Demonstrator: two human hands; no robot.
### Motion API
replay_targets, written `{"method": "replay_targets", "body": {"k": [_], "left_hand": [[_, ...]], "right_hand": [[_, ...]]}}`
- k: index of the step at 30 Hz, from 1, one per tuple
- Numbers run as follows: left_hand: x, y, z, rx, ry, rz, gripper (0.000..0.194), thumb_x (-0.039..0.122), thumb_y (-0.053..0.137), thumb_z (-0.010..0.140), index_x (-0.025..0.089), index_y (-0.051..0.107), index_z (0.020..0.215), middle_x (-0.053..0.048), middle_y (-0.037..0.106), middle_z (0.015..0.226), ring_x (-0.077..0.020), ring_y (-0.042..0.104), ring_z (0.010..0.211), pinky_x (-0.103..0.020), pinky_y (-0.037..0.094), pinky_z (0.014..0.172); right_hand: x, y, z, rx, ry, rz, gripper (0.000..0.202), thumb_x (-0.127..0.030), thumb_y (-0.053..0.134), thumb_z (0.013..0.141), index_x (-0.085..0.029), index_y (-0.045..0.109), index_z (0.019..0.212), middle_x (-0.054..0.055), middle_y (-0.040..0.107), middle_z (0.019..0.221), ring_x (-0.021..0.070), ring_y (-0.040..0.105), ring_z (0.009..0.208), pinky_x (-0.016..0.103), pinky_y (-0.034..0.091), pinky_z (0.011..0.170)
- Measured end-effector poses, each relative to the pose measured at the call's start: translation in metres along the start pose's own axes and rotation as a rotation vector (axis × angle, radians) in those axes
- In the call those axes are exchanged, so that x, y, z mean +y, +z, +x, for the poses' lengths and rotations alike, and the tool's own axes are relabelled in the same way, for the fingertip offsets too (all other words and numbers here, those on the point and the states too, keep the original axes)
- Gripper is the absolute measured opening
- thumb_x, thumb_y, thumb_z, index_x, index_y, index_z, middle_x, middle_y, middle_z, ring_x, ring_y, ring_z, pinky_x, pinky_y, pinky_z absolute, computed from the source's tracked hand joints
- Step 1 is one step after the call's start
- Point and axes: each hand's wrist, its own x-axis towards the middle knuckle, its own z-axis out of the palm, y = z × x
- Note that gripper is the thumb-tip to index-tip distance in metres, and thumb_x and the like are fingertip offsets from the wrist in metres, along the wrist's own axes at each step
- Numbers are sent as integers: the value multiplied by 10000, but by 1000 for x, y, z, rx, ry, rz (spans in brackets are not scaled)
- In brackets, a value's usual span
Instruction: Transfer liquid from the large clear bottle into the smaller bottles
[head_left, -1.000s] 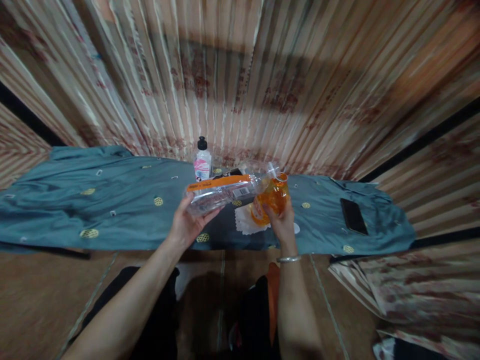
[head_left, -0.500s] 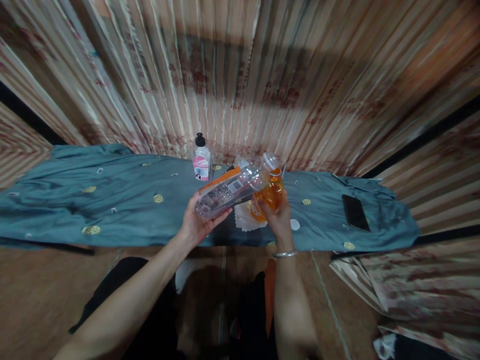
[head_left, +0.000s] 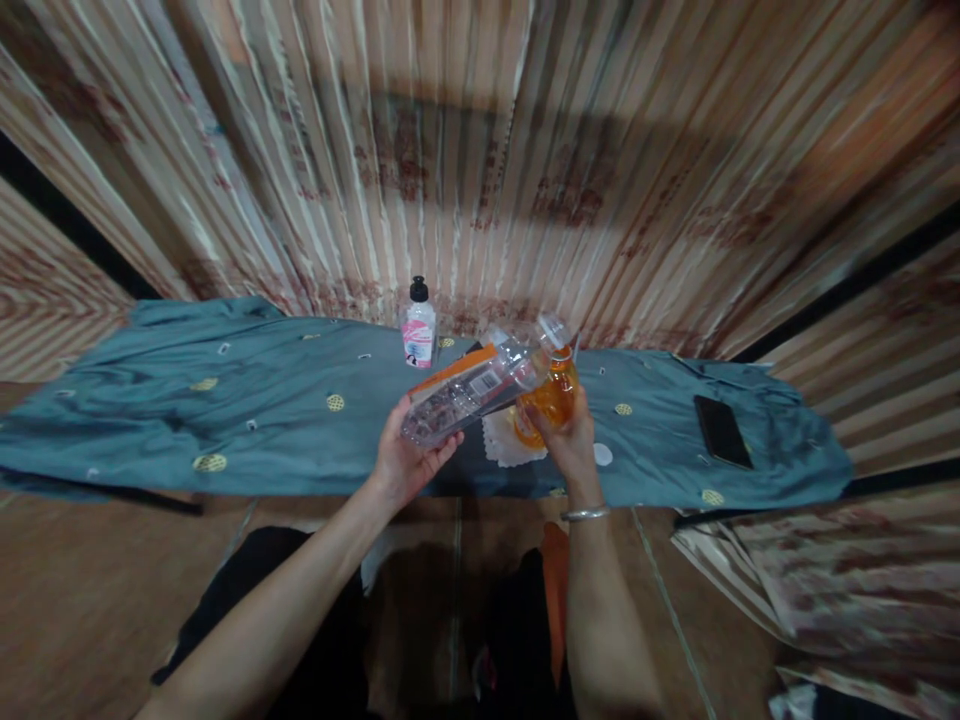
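My left hand (head_left: pixel 409 465) is closed around the lower part of a clear plastic bottle (head_left: pixel 450 405) with an orange label and a barcode. The bottle lies tilted, its neck end pointing right and up. My right hand (head_left: pixel 570 435) grips a bottle of orange liquid (head_left: pixel 555 390), which stands close to upright. A clear rounded plastic piece (head_left: pixel 553 330) sits at this bottle's top, beside the clear bottle's neck end. Whether the two touch I cannot tell. Beneath the orange bottle shows a white scalloped-edge cloth or paper (head_left: pixel 502 447).
A bottle with a black cap and pink label (head_left: pixel 418 330) stands at the back of the narrow table, which a teal cloth (head_left: pixel 285 400) covers. Right of my hands are a white disc (head_left: pixel 602 454) and a black phone (head_left: pixel 722 430). A striped curtain (head_left: pixel 480 180) hangs behind.
The whole view has shifted slightly, so everything appears a little farther right and lower. Both hands keep their holds, and the bottles stay in nearly the same pose.
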Motion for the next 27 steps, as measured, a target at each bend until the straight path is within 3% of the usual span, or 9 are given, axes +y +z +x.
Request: {"method": "replay_targets", "body": {"k": [8,14,21,27], "left_hand": [[6,-3,-15,-15,88,-28,291,253,611,836,185,658,1115,-88,772,1011,-253,749,898,-411,659,780],[7,-15,-19,31,88,-42,197,352,608,874,208,671,993,-50,769,915,-221,742,806,-382,640,717],[16,-27,-24,36,136,-70,198,390,628,855,252,675,990,-2,749,854,-182,692,663,-285,547,570],[28,-35,-28,7,103,-68,270,417,591,874,205,675,1019,-72,755,878,-225,720,722,-291,560,572]], "right_hand": [[-10,-1,1,111,89,-180,814,-689,761,652,-170,570,1250,168,725,1135,368,688,1059,507,539,915],[-16,4,1,122,113,-208,837,-733,732,641,-170,584,1243,170,728,1121,371,686,1043,506,538,898],[-16,8,4,133,93,-157,835,-675,757,658,-148,579,1281,182,704,1221,346,683,1094,510,521,980],[-15,8,4,139,92,-188,833,-707,743,651,-144,592,1247,186,711,1190,343,689,1064,506,527,960]]}}
